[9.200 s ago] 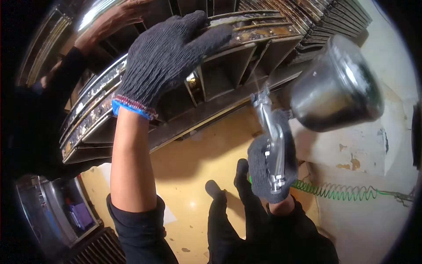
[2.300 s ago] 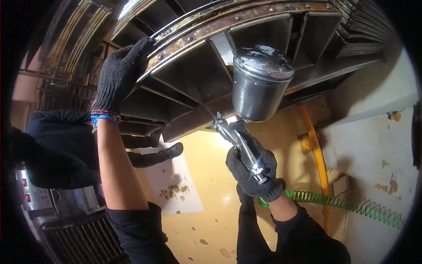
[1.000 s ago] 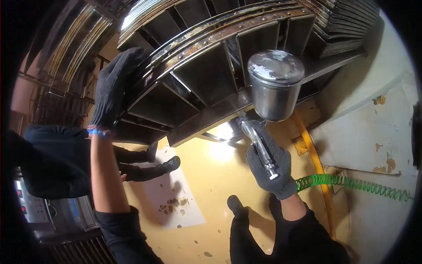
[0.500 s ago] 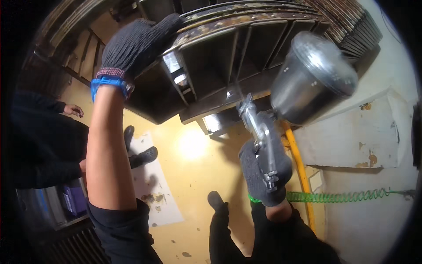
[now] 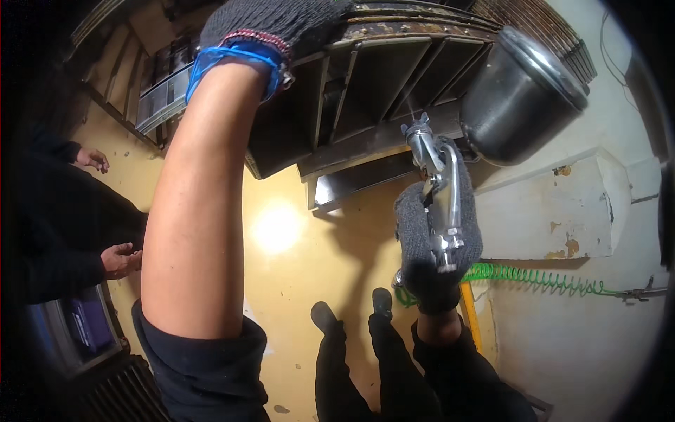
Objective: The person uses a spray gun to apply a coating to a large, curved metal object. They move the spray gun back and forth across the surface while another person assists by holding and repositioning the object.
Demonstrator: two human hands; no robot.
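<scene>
My right hand (image 5: 437,239), in a dark knit glove, grips a metal spray gun (image 5: 437,184) with a dark round cup (image 5: 519,96) on top; its nozzle points up at a large ring of metal vanes (image 5: 365,91) overhead. A fine mist leaves the nozzle. My left hand (image 5: 274,20), also gloved and with a blue cuff, reaches up and rests on the rusty outer rim of the vane ring. My bare left forearm fills the middle left.
A green coiled air hose (image 5: 541,278) runs right from the gun across a white surface (image 5: 562,204). Another person's bare hands (image 5: 119,259) and dark sleeves are at left. Yellow floor (image 5: 295,267) and my legs lie below. A yellow bar (image 5: 470,316) stands beside my right leg.
The view has swung: the vane ring has moved up and closer, and my left forearm now fills more of the picture. The spray gun stays in my right hand, aimed at the vanes.
</scene>
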